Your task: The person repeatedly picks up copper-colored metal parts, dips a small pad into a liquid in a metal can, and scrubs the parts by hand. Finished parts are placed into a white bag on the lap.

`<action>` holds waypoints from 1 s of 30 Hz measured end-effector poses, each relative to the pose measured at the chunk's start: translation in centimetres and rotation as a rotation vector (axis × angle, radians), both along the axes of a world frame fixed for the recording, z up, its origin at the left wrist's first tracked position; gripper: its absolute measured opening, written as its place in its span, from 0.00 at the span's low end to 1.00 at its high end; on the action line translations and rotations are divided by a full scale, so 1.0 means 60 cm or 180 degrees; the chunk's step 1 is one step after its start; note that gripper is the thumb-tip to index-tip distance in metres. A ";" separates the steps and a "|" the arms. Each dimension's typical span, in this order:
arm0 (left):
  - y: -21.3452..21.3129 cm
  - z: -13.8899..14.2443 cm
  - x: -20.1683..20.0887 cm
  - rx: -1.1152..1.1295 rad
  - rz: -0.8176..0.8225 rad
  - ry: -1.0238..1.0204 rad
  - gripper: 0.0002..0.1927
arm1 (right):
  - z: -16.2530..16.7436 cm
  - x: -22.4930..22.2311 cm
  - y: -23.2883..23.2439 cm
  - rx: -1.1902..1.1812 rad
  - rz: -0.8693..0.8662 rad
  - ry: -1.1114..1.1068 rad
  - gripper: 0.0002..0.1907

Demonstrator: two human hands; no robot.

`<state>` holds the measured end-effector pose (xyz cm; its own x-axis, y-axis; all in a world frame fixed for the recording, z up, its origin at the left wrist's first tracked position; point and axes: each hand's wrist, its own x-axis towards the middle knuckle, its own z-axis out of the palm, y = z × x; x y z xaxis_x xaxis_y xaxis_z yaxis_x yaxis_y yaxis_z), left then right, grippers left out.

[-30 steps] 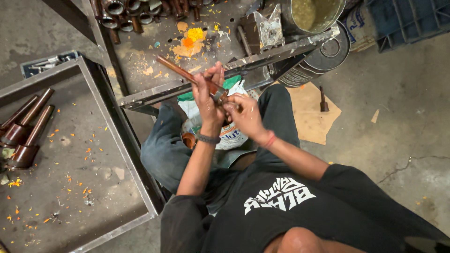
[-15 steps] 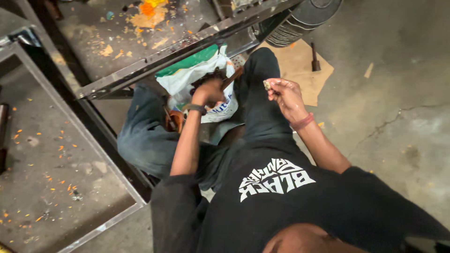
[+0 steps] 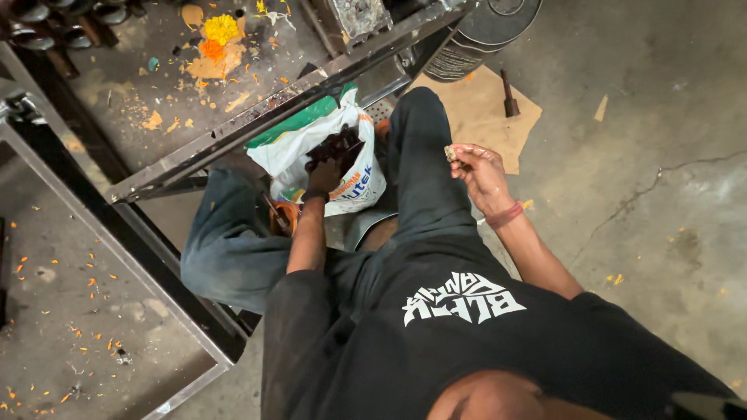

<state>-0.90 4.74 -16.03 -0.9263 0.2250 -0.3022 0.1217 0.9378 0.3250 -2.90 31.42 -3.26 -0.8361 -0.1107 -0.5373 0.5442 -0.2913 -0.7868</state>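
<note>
Seen from above, a seated person in a black shirt (image 3: 467, 342) fills the near field, legs in dark trousers (image 3: 420, 163) stretched forward on the concrete floor (image 3: 661, 117). Right hand (image 3: 478, 167): raised beside the right knee, a red band (image 3: 506, 215) at the wrist, its fingers (image 3: 461, 155) pinched closed on a small pale piece (image 3: 450, 153) whose kind cannot be told. Left hand (image 3: 323, 173): wearing a dark wristband (image 3: 313, 194), reaching down into the open mouth of a white-and-green sack (image 3: 342, 175) that lies between the legs; its fingers are sunk among dark contents, and whether they are closed on anything cannot be told. Just beyond the sack, a long steel bar (image 3: 257, 124) of a frame runs diagonally across the view. To the right of it, a brown cardboard sheet (image 3: 482, 117) lies on the floor with a small dark tool (image 3: 510, 97) on it. Farther off stand a dark drum (image 3: 486, 35) at top right, and orange and yellow petals (image 3: 218, 35) are scattered at top left.
</note>
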 end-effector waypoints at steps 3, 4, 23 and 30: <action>-0.004 -0.014 0.006 0.0530 0.0900 -0.0720 0.15 | -0.001 0.001 0.001 0.0020 0.0012 -0.0013 0.05; -0.005 -0.010 0.007 0.0588 0.0859 -0.0641 0.16 | -0.001 0.002 0.001 -0.0002 0.0038 -0.0006 0.06; -0.380 0.405 0.266 -0.1210 0.3831 0.2566 0.12 | -0.016 -0.002 -0.025 -0.0353 0.0514 0.0025 0.05; -0.429 0.388 0.362 -0.3070 0.3914 0.1743 0.20 | -0.042 0.002 0.005 -0.0475 0.0461 0.0080 0.06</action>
